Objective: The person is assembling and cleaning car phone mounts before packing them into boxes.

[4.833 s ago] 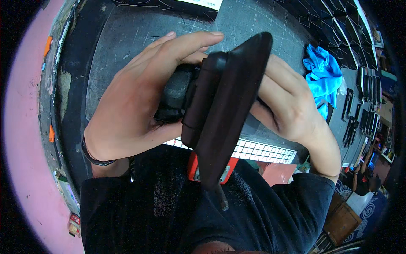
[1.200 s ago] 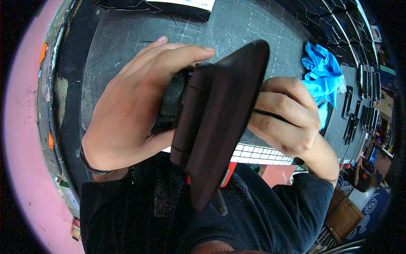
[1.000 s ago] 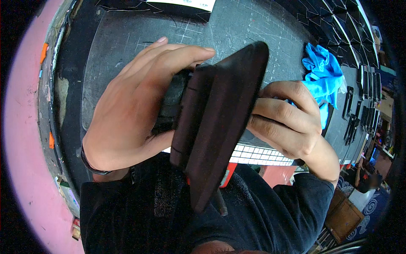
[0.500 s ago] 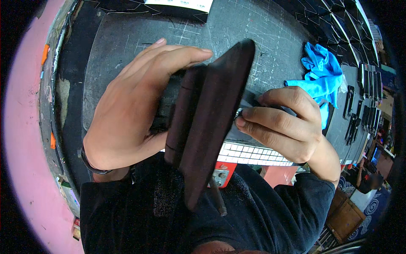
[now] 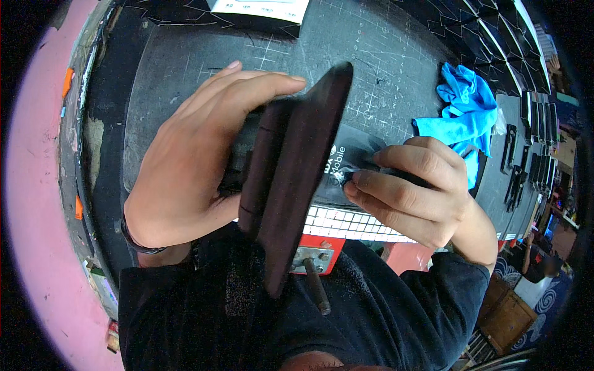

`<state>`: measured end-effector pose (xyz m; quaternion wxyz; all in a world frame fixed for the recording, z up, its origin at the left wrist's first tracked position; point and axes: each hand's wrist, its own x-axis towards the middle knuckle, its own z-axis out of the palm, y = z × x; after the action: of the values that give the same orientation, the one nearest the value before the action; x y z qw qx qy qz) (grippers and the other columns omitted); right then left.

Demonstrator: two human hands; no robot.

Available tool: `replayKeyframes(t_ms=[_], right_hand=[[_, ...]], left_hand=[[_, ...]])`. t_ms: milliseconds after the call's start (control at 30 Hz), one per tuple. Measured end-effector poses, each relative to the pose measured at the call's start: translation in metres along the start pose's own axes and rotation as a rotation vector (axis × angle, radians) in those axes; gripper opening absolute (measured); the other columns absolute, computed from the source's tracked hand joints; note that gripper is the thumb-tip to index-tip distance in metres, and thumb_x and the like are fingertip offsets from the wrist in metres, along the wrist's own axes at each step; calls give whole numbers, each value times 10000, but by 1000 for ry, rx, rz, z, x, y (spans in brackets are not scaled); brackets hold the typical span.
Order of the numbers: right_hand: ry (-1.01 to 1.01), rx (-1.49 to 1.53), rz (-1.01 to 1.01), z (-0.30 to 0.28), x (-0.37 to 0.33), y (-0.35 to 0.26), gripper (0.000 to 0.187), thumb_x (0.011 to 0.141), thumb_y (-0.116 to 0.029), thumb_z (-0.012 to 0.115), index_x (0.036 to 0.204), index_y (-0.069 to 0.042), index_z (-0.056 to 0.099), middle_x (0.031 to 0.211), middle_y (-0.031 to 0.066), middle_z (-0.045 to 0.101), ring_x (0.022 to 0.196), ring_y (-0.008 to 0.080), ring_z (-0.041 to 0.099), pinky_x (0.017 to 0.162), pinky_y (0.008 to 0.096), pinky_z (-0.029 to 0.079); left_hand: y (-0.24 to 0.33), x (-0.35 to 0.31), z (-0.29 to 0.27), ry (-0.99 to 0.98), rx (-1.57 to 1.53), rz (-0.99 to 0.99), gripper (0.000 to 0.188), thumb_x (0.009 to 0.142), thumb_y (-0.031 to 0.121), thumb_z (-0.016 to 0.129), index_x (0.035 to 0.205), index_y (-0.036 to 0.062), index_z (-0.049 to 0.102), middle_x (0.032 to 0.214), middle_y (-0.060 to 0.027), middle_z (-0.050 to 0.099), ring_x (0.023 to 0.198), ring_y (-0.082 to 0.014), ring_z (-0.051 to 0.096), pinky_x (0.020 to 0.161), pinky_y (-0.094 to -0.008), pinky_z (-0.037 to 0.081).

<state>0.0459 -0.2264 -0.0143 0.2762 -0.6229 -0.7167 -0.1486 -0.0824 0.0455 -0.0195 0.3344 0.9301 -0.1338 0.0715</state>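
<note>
My left hand (image 5: pixel 192 145) is wrapped round the back of a dark, thick device with a wide flat panel (image 5: pixel 306 161), held upright and seen nearly edge-on. Its thumb and forefinger reach toward the stepped back of the device. To the right of the panel, my right hand (image 5: pixel 421 185) is closed, thumb and forefinger pinched together at a small dark, shiny bit (image 5: pixel 348 178); what exactly it is I cannot make out. Under those fingers lies a dark flat piece (image 5: pixel 365 145) with white print. The panel's right-hand face is mostly hidden.
A bright blue cloth (image 5: pixel 464 111) lies on the grey gridded mat (image 5: pixel 371 80). At the back stands a black and white box (image 5: pixel 260 15). Black folded pieces line the far right, with black tools (image 5: pixel 513 173) near them. A red clamp with a metal bolt (image 5: pixel 317 284) is at the near edge.
The device has shifted slightly left, and its panel now hides less of the dark printed piece. My right fingers have moved a little left and down, still pinched.
</note>
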Motion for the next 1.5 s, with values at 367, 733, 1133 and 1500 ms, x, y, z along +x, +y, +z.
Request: replayKeyframes(t_ms=[367,733,1133,1500], right_hand=[[-23,31,-41,-2,-1,3,137,698,-162,787,783,-59,755,983,55,745,887,238,704,626,332,530],[112,-47,345,-90,14,20,161,929,-80,768,1039,33,736,1056,138,743,934,271,702,799,383,562],[-145,-346,1337,-175,-134,90,180,937,-114,810,943,64,788,772,136,755,686,163,701,691,336,551],[-164,-796,1239,-175,-128,84,368,865,-225,902,1175,-87,760,615,55,546,545,146,485,554,371,409]], left_hand=[[-5,0,1,-30,54,9,809,742,447,921,1390,41,659,1466,-141,659,1451,-353,567,1258,-611,385],[6,1,-3,-5,15,9,801,749,346,929,1427,42,628,1400,-126,709,1378,-388,625,1295,-603,341],[9,7,-4,23,-70,-31,765,709,328,935,1363,39,662,1349,-138,731,1343,-395,650,1277,-597,380],[8,6,-4,7,-56,-17,758,766,335,924,1409,51,639,1432,-120,700,1412,-364,614,1283,-600,357]])
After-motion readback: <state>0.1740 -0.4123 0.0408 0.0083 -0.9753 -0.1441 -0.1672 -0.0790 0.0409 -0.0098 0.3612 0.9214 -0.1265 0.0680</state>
